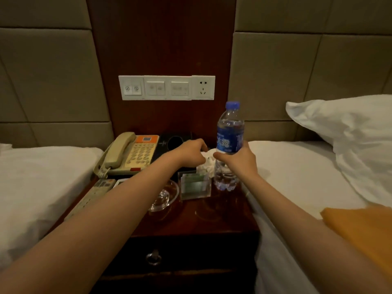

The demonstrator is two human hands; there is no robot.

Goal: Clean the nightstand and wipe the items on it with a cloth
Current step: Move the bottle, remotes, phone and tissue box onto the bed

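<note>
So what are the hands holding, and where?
The right hand grips the bottle around its middle, below the label. The left hand clutches a white cloth bunched against it.

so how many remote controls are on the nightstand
2 that show: a grey remote at the left edge in front of the phone, and a white one beside it, mostly hidden under the left forearm. More may be covered.

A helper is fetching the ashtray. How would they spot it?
On the dark wooden nightstand between the beds, look near the front, left of the clear card holder. The ashtray is the only round clear glass dish there.
</note>
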